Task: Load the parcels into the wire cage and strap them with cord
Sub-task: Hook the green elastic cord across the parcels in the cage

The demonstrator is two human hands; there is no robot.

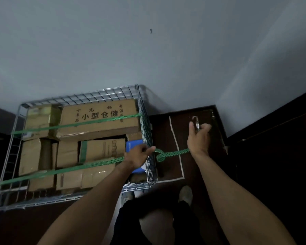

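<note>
Right hand [199,134], centre right: fingers [206,127] curled round a silver metal snap hook [196,123]. Left hand [139,155], centre: fingers closed on the green woven cord [173,153], which loops between both hands. Silver wire cage [146,121], lower left: brown cardboard parcels [99,121] inside, cord stretched across their tops.

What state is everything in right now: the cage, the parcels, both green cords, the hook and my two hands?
wire cage: full of parcels.
cardboard parcels: packed inside, closed.
far green cord: stretched taut across the parcels.
near green cord: stretched across, loose end looped outside the cage.
metal hook: unhooked, held in the air.
left hand: grips the near green cord at the cage's edge.
right hand: fingers hold the metal hook.
</note>
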